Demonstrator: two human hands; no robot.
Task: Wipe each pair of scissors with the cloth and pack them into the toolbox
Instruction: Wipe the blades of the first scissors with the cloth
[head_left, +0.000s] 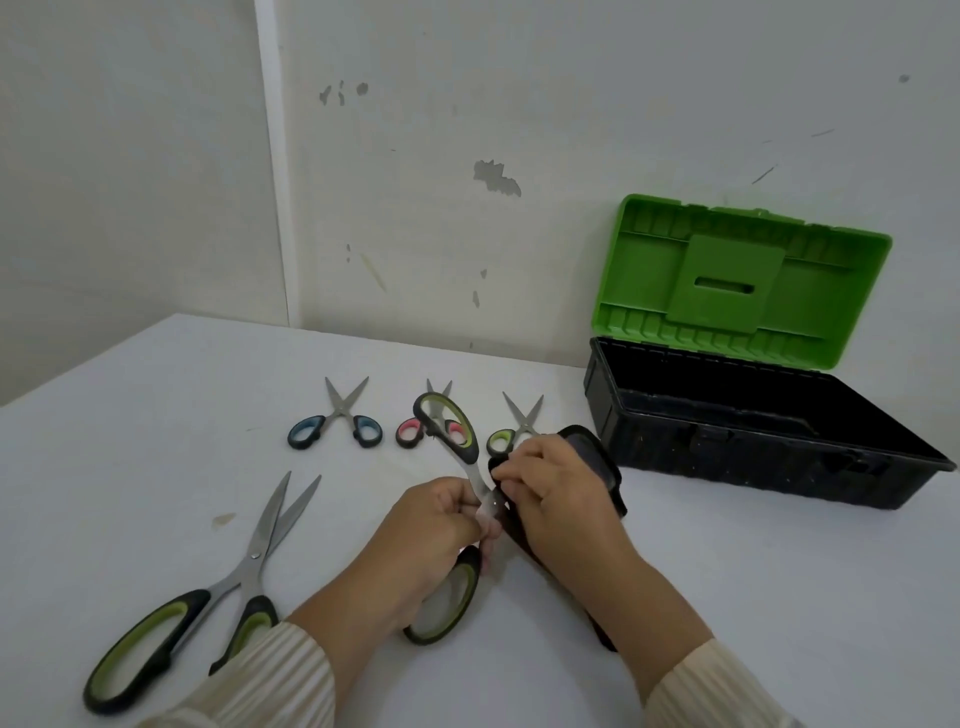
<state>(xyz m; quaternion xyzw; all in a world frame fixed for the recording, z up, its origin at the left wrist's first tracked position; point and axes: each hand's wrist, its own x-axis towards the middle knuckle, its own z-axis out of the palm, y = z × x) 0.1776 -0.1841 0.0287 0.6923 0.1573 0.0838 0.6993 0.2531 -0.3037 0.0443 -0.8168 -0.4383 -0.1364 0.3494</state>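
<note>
the left hand (431, 525) grips the raised green-handled scissors (451, 427) at the blades, while the right hand (556, 488) pinches the dark cloth (597, 460) against them, near the open toolbox (753, 460).

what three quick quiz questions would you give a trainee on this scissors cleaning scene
1. True or false: the toolbox has its lid shut.
2. The right hand grips: A a sponge, B a dark cloth, C a brush.
3. Not counting the held scissors in the left hand, how many pairs lie on the table?

Key
1. False, the lid stands open.
2. B.
3. Four: large scissors, blue scissors, pink scissors, small green scissors.
</note>
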